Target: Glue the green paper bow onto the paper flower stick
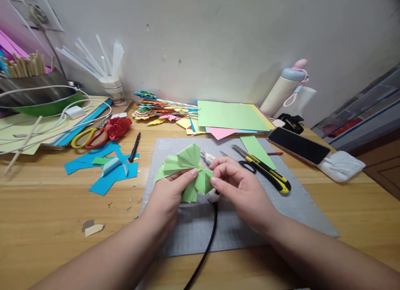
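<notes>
A folded green paper flower (188, 158) with pleated petals is held above the grey cutting mat (184, 236). My left hand (170, 196) grips it from the left, thumb pressed near its centre. With thumb and fingers, my right hand (240, 188) pinches the edge of the right-hand petal. Beneath the hands lies a white corded tool (208, 157), partly hidden, its black cable (210, 240) running toward the front edge. Just beyond my right hand rest a black and yellow utility knife (265, 169) and scissors with black handles (248, 167), partly covered by the fingers.
Blue paper scraps (106, 167), a black pen (134, 147) and red-yellow scissors (90, 138) lie left. Behind are paper flowers on sticks (159, 108) and green sheets (233, 115). A phone (298, 145) and a bottle (286, 88) are right; a cup of glue sticks (113, 90) stands back left.
</notes>
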Motion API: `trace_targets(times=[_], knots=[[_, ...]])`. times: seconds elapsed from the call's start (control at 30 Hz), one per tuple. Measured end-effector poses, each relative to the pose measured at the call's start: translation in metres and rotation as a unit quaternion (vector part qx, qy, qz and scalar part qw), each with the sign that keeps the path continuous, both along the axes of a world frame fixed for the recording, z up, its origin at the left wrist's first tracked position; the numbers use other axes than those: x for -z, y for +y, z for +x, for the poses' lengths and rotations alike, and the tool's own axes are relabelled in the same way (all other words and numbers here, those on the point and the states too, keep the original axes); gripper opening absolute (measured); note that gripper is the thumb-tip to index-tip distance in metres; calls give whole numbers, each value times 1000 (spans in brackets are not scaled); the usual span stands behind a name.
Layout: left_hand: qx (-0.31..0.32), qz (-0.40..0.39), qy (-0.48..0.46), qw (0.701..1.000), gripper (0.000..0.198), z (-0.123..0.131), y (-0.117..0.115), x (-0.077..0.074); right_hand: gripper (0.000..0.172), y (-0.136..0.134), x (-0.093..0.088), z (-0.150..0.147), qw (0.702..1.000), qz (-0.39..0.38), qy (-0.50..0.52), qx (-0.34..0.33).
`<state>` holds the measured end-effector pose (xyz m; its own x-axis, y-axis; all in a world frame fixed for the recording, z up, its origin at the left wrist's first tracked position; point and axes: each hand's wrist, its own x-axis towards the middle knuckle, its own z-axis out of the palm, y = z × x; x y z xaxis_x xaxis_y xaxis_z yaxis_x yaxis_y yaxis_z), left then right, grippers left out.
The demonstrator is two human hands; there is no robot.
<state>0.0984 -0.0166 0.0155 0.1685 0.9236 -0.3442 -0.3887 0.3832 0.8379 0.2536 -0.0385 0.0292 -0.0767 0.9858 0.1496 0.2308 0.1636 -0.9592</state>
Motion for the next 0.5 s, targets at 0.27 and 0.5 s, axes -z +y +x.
trace_targets(times=[0.27,0.5], knots=[[-4,16,36,999,29,-3,3,-4,7,-1,1,6,992,84,-62,-69],[48,54,87,994,40,-8,12,-1,10,7,8,14,984,156,-17,82]])
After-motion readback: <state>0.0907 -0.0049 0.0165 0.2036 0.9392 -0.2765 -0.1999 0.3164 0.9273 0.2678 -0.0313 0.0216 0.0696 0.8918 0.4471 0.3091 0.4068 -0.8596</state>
